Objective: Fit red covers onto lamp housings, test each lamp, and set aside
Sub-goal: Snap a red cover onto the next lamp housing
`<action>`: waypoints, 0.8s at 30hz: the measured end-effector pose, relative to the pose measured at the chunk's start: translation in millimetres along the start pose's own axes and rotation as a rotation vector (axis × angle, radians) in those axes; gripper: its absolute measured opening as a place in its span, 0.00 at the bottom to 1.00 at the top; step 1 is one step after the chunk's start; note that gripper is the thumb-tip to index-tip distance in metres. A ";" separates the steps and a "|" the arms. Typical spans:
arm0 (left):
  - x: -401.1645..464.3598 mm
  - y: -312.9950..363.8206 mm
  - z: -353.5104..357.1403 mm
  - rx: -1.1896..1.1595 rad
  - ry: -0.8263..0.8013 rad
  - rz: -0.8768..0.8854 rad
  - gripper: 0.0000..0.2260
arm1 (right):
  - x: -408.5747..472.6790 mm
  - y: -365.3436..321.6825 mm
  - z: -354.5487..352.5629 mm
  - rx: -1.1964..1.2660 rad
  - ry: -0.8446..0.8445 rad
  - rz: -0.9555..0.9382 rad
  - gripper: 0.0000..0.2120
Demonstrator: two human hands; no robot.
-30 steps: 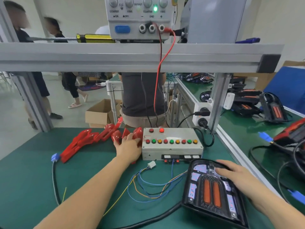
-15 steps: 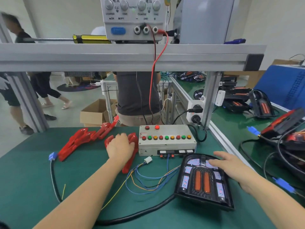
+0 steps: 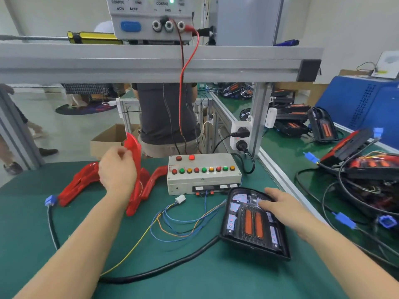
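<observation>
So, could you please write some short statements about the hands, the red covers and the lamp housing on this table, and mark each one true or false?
1. The left hand holds a red cover lifted off the table. True.
2. The right hand grips a screwdriver. False: it rests on the black lamp housing.
3. The lamp housing already carries a red cover. False: its orange reflectors are uncovered.
4. More red covers lie on the green table left of the grey button box. True.
5. The button box has only green buttons. False: red, green and orange ones show.
</observation>
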State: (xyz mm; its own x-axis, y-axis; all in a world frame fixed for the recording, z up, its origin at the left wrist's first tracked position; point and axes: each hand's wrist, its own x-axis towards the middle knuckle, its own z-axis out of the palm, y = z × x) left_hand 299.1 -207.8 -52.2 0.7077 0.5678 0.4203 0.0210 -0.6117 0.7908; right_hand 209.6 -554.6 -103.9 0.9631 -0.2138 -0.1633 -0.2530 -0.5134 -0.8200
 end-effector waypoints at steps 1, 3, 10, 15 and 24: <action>-1.8 6.2 -6.4 -0.101 0.017 0.014 0.07 | -1.6 -0.8 0.2 -0.034 0.002 -0.016 0.27; -12.8 20.9 -15.5 -0.281 -0.040 0.034 0.04 | -5.4 -3.6 0.3 -0.078 0.033 -0.054 0.26; -80.0 79.8 -13.7 -0.806 -0.571 -0.196 0.12 | -20.6 -20.3 0.7 -0.199 0.068 -0.160 0.21; -123.8 102.4 8.9 -0.969 -0.880 -0.435 0.15 | -63.4 -46.5 7.7 0.109 -0.053 -0.397 0.09; -140.4 98.3 45.5 -0.657 -0.969 -0.312 0.11 | -93.8 -37.6 1.4 0.064 -0.015 -0.486 0.06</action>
State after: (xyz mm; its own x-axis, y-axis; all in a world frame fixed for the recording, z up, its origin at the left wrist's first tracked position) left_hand 233.9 -372.7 -53.7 0.9772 -0.1790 -0.1139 0.1219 0.0344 0.9919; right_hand 128.9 -514.1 -58.5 0.9698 0.0502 0.2388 0.2314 -0.4989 -0.8352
